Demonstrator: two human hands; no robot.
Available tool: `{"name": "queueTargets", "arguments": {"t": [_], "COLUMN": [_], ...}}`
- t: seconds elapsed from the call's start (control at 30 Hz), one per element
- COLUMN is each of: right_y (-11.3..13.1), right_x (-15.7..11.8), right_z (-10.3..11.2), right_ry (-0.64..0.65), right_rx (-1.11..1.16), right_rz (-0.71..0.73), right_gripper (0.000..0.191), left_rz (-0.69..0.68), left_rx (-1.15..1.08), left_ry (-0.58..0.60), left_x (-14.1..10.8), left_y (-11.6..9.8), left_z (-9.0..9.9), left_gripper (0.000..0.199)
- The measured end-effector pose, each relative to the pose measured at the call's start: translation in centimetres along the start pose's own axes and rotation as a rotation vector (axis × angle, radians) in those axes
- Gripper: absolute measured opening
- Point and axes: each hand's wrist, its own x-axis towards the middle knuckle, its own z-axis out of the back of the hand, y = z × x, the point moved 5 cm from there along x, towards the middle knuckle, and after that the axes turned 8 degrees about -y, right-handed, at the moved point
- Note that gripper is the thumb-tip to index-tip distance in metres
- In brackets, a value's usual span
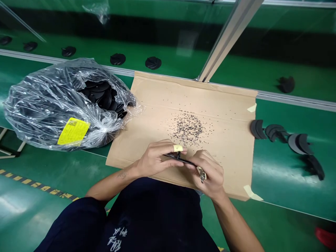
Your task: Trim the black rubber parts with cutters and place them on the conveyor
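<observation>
My left hand [159, 157] is closed on a thin black plastic part [188, 161], seen nearly edge-on, with a small stem standing up near the fingertips. Yellow tape wraps one of its fingers. My right hand [210, 171] is closed at the other end of that part, and its fingers also hold a small shiny metal tool [202, 174], mostly covered by the hand. Both hands are above the front of a cardboard sheet [147, 101]. Just beyond them, many tiny black scraps [189, 128] lie scattered on the cardboard.
On the left, a clear plastic bag [44, 101] with a yellow label holds black rounded parts [101, 94]. More black parts [275, 132] stand in a row on the green table at right. Behind, a metal post [223, 45] rises beside a green surface bearing spaced black parts [153, 63].
</observation>
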Motion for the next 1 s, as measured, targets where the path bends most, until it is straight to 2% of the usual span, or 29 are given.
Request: {"name": "queueTargets", "arguments": {"t": [0.1, 0.23, 0.5, 0.63, 0.8, 0.9, 1.0], "right_y": [0.2, 0.2, 0.0, 0.1, 0.0, -0.2, -0.8], "right_x": [-0.2, -0.4, -0.7, -0.6, -0.5, -0.3, 0.3], "right_z": [0.0, -0.1, 0.0, -0.1, 0.1, 0.6, 1.2], "right_ry": [-0.032, -0.028, -0.013, -0.023, -0.032, 0.062, 0.201], "right_rx": [-0.034, -0.085, -0.066, -0.025, 0.039, 0.097, 0.051], "right_rz": [0.05, 0.109, 0.113, 0.099, -0.013, -0.095, -0.176], "right_gripper": [0.011, 0.012, 0.012, 0.014, 0.014, 0.008, 0.008], "left_rz": [-0.007, -0.07, -0.106, -0.039, 0.169, 0.289, 0.21], "left_rx": [0.011, 0.019, -0.021, -0.014, -0.131, -0.178, -0.083], "left_ry": [0.024, -0.029, -0.02, -0.039, 0.047, 0.017, 0.023], "left_x": [0.2, 0.3, 0.3, 0.1, -0.8, -1.4, -1.2], "left_y": [-0.3, -0.6, -0.8, -0.4, 0.4, 0.8, 0.6], "left_z": [0.0, 0.2, 0.1, 0.0, -0.8, -0.6, 0.0], "left_gripper": [0.025, 0.025, 0.017, 0.017, 0.036, 0.028, 0.021]}}
